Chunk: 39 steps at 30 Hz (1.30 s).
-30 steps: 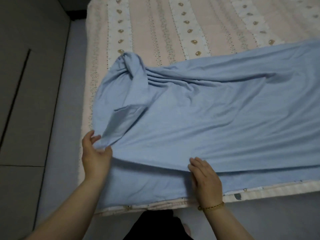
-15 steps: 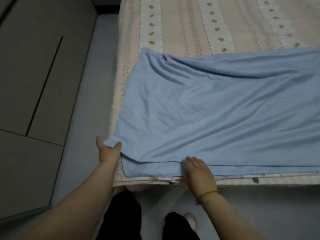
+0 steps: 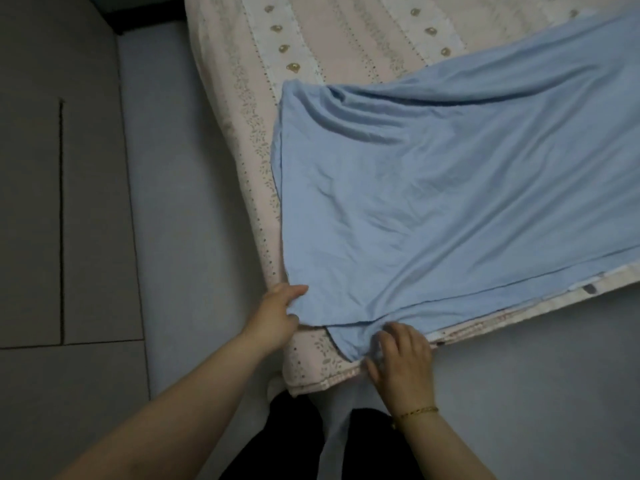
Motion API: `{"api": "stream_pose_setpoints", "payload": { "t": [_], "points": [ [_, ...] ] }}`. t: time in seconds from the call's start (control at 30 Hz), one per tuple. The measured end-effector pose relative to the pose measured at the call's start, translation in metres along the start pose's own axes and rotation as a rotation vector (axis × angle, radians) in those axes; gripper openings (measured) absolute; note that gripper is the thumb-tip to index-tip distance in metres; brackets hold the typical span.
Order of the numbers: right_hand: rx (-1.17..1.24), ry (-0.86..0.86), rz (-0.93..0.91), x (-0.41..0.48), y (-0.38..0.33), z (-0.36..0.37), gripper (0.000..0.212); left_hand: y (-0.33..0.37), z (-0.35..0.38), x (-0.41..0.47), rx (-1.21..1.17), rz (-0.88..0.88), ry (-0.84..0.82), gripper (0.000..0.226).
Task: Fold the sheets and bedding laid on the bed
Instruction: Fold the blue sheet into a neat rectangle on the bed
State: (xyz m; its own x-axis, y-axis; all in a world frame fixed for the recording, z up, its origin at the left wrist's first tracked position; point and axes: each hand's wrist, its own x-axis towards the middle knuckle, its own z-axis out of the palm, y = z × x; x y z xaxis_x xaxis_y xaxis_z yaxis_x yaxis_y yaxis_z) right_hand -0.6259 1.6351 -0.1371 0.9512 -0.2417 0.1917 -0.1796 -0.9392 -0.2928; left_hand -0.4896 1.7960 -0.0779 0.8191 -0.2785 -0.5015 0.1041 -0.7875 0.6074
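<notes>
Left hand (image 3: 278, 313): pinches sheet (image 3: 450, 209) top corner, to align it.
Right hand (image 3: 403, 358): grips lower corner at bed (image 3: 239, 161) edge, anchoring.
Sheet: doubled, corners unmatched.

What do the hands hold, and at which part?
The blue sheet: left hand pinches its near corner, right hand grips the lower layer's near edge.

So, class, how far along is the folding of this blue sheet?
Done: the blue sheet lies doubled on the bed, two edges showing along its near side. In hand: the left hand grips the upper corner, the right hand the lower one, not yet matched. Left, probably: align them, smooth the wrinkles, fold smaller.
</notes>
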Motion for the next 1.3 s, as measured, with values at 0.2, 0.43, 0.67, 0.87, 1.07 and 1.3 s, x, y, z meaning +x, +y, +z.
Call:
{"api": "stream_pose_setpoints", "payload": {
  "t": [0.2, 0.43, 0.67, 0.87, 1.07, 1.3],
  "points": [
    [-0.04, -0.011, 0.104, -0.015, -0.012, 0.008, 0.079, -0.016, 0.015, 0.006, 0.791, 0.526, -0.06, 0.048],
    [-0.161, 0.026, 0.218, -0.008, -0.031, 0.007, 0.069, 0.017, 0.004, 0.015, 0.477, 0.317, 0.052, 0.024],
    [-0.079, -0.03, 0.219, 0.016, -0.034, 0.007, 0.044, 0.025, -0.004, 0.005, 0.338, 0.357, 0.218, 0.016],
    [0.222, 0.214, 0.151, 0.009, -0.031, -0.014, 0.032, 0.021, -0.004, -0.005, 0.501, 0.689, 0.038, 0.04],
    [0.234, 0.259, 0.097, -0.001, -0.039, -0.022, 0.029, 0.022, -0.001, -0.004, 0.544, 0.765, -0.079, 0.041],
    [0.398, -0.485, 0.215, -0.006, -0.044, -0.011, 0.033, 0.007, 0.003, -0.004, 0.374, 0.654, -0.053, 0.029]
  ]
}}
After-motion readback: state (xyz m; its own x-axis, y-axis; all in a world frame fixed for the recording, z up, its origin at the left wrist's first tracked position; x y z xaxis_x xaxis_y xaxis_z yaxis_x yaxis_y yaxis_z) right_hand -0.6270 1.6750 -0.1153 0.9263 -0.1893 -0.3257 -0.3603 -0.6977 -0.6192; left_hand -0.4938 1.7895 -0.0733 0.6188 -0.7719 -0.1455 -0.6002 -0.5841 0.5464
